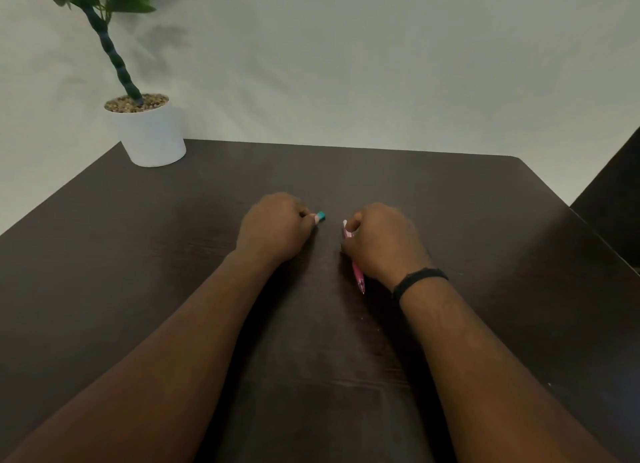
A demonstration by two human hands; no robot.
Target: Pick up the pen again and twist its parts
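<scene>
Both my hands rest as fists on the middle of a dark wooden table. My left hand grips a small thing whose teal and white end sticks out toward the right; the rest of it is hidden in the fist. My right hand grips a pink pen, its tip pointing back toward me below the fist and its white top showing by the thumb. The two hands lie a short gap apart. A black band circles my right wrist.
A white pot with pebbles and a green plant stands at the table's far left corner. A pale wall lies behind. A dark piece of furniture stands off the table's right edge.
</scene>
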